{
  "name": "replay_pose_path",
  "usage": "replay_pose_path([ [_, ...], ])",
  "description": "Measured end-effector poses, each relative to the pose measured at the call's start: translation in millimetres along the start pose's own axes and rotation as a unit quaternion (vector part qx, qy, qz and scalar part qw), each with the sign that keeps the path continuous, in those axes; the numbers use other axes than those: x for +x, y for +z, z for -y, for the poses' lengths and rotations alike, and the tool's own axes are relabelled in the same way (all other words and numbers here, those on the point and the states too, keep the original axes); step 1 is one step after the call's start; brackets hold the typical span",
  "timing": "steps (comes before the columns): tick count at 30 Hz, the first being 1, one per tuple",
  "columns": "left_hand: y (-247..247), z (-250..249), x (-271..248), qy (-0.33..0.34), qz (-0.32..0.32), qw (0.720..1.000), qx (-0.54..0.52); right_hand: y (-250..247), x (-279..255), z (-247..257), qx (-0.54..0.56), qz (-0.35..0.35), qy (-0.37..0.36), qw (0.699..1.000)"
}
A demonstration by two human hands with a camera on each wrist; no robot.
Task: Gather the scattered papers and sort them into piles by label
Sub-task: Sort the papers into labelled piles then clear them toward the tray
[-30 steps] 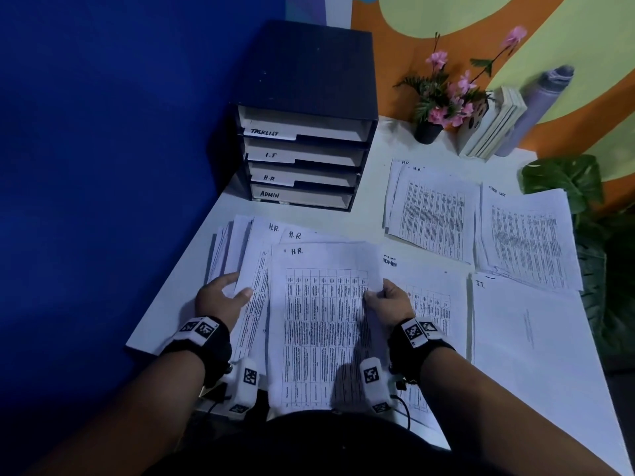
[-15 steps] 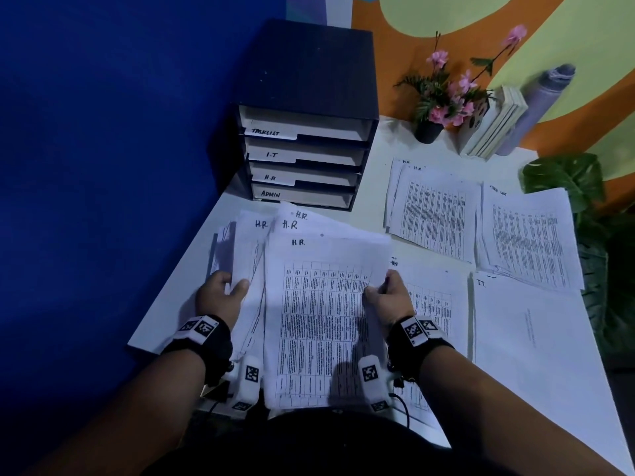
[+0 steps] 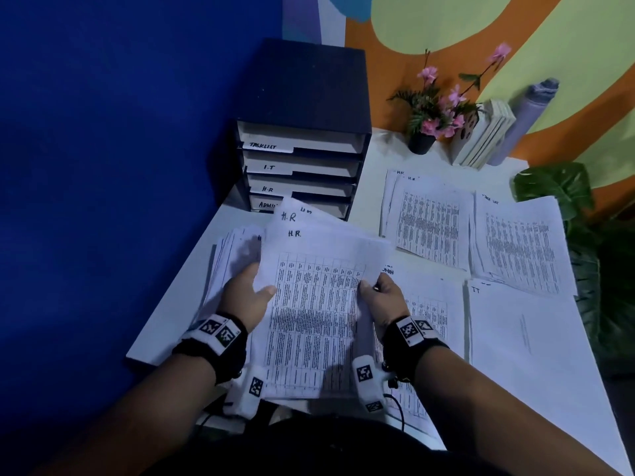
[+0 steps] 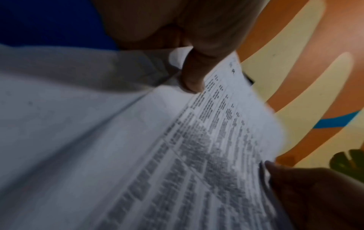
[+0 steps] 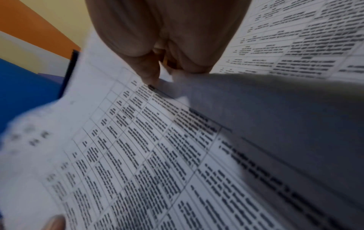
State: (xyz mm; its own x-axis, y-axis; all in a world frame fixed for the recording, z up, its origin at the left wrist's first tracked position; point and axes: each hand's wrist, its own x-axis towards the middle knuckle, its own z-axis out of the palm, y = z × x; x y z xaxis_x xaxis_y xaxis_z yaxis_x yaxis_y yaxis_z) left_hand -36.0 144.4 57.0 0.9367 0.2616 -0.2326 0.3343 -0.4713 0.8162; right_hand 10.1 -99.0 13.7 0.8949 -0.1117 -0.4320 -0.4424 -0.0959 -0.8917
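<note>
A bundle of printed sheets marked "H.R" (image 3: 316, 304) is lifted off the white table (image 3: 171, 324), tilted up toward me. My left hand (image 3: 245, 297) grips its left edge, thumb on top; the left wrist view shows that thumb (image 4: 194, 74) pressing the sheet (image 4: 197, 147). My right hand (image 3: 381, 297) pinches the right edge, and the same bundle (image 5: 128, 155) fills the right wrist view. More fanned sheets (image 3: 228, 249) lie under the bundle at the left.
A black drawer unit (image 3: 302, 132) labelled TASKLIST, I.T, H.R and ADMIN stands behind. Sorted piles lie to the right: an H.R pile (image 3: 427, 218), a task list pile (image 3: 519, 242), an ADMIN pile (image 3: 426, 304), an IT pile (image 3: 525, 338). Flowerpot (image 3: 421, 142) and books (image 3: 484, 135) sit at the back.
Both hands have raised the H.R bundle off the table and tilted its top edge up and away, toward the drawer unit. The sheets have drawn closer together.
</note>
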Motion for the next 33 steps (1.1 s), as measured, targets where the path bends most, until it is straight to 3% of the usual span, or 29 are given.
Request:
replay_pose_path([
  [5, -16, -43, 3, 0.104, -0.082, 0.988, -0.079, 0, -13, 52, 0.05, 0.01, -0.051, 0.997],
  [9, -30, -63, 5, 0.125, -0.139, 0.954, -0.236, 10, -32, 98, 0.047, 0.021, -0.199, 0.979],
  [13, -39, -63, 3, 0.141, -0.132, 0.919, -0.344, 21, -46, 107, 0.061, 0.054, -0.3, 0.95],
  [16, -31, -49, 1, 0.058, -0.141, 0.923, -0.354, 25, -52, 89, -0.021, 0.086, -0.25, 0.964],
  [21, -11, -31, 6, -0.053, -0.132, 0.962, -0.232, 25, -43, 66, -0.105, 0.101, -0.17, 0.975],
  [25, -6, -32, 19, -0.03, -0.177, 0.943, -0.279, 10, -29, 58, -0.167, 0.103, -0.15, 0.969],
  [28, 0, -41, 26, -0.009, -0.162, 0.932, -0.323, -11, -16, 46, -0.161, 0.087, -0.124, 0.975],
  [31, 15, -42, 32, -0.019, -0.127, 0.931, -0.342, -37, -6, 35, -0.076, 0.009, -0.067, 0.995],
  [33, 28, -34, 35, -0.038, -0.111, 0.945, -0.304, -64, 6, 22, -0.067, -0.057, -0.043, 0.995],
])
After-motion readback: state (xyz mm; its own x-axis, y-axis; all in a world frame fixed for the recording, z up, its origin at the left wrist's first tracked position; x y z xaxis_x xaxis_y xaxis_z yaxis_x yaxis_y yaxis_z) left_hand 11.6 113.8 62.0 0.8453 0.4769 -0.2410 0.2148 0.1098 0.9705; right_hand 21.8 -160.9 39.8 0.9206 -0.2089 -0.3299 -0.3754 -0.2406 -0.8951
